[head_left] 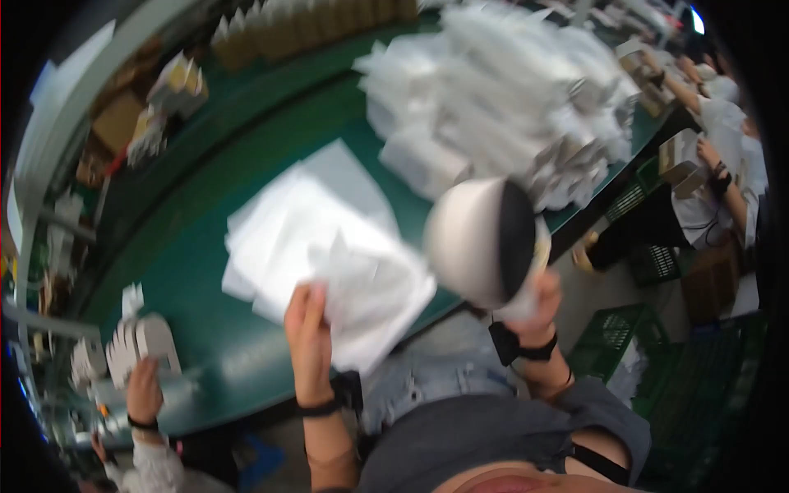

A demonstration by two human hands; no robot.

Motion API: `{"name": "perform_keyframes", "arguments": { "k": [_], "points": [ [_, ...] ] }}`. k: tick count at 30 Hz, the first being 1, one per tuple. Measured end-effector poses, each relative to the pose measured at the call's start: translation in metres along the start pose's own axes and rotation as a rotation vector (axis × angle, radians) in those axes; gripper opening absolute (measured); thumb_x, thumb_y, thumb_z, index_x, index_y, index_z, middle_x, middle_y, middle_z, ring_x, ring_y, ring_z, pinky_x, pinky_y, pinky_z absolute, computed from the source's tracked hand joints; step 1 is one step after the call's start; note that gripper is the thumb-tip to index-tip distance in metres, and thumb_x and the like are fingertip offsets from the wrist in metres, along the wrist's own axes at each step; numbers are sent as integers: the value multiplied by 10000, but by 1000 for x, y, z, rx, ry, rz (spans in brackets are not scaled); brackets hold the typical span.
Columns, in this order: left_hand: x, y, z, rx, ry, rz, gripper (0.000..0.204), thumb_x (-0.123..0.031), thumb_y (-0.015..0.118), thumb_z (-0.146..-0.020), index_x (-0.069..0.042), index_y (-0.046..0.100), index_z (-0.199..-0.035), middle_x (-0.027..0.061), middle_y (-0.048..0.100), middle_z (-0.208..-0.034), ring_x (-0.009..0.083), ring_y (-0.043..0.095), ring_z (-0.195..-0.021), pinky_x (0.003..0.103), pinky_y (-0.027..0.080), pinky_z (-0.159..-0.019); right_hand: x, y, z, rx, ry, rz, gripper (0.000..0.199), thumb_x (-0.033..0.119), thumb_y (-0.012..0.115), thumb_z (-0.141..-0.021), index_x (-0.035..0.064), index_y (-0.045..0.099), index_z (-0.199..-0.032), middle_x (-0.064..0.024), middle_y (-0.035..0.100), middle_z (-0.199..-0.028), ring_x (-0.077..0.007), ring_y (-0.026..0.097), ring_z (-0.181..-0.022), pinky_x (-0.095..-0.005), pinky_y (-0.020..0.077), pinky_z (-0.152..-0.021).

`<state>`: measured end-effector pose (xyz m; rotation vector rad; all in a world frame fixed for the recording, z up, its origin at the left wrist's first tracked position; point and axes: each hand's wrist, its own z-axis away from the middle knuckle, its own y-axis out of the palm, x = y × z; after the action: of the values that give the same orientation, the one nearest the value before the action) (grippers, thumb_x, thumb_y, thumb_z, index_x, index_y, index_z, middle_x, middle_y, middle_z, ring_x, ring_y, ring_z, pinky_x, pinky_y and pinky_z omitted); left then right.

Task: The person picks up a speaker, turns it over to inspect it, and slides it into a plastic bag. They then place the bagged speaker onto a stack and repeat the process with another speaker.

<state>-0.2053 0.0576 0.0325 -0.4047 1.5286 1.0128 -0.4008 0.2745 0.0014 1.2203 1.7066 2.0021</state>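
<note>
My left hand [308, 333] is closed at the near edge of a thin white sheet or bag [353, 275], pinching it between thumb and fingers. That piece lies over a loose stack of white sheets [275, 222] on the green table. Raised to the right of the stack, my right hand [538, 306] grips a rounded cream-and-black object [472, 238]. Motion blurs this object, so its exact kind is unclear. Something pale and partly see-through shows between it and my fingers.
A large heap of white wrapped items [501, 99] covers the far right of the green table [189, 271]. At left, a co-worker's hand [144, 393] touches white curved pieces [152, 341]. Green crates [616, 329] stand on the floor at right, near other people.
</note>
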Motion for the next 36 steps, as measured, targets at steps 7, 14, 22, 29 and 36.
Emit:
{"name": "perform_keyframes", "arguments": {
  "k": [7,14,22,29,36],
  "points": [
    [-13,23,-9,7,57,-225,218,-146,505,-897,7,605,-1016,-60,504,-713,16,385,-593,166,316,-525,2,-14,-4,294,767,-68,615,321,476,-825,18,298,-1329,-194,480,-1224,-328,538,-1051,-464,540,-659],
    [-2,46,15,300,122,-464,201,-97,503,-890,11,618,-1015,-17,529,-699,35,421,-553,192,345,-482,-60,18,-12,23,383,501,526,214,575,-833,0,365,-1265,-150,531,-1147,-226,554,-1007,-367,490,-796],
    [8,74,23,173,595,-877,142,-32,527,-842,0,611,-952,86,567,-686,147,537,-560,269,417,-514,-60,25,-15,126,246,632,437,105,636,-793,2,437,-1168,-74,580,-1062,-161,577,-922,-281,465,-790],
    [-5,86,32,260,442,-859,135,-27,544,-826,-17,602,-947,142,576,-708,251,592,-600,321,447,-539,-61,36,-21,157,211,708,341,141,571,-842,6,482,-1142,-58,571,-1065,-123,546,-934,-280,456,-796],
    [-9,92,32,417,642,-937,101,-51,532,-857,-9,584,-933,106,574,-665,159,563,-540,274,427,-505,-124,1,-52,615,260,880,361,305,453,-899,-15,578,-1010,-138,611,-959,-152,573,-851,-276,465,-697]
  ]
}}
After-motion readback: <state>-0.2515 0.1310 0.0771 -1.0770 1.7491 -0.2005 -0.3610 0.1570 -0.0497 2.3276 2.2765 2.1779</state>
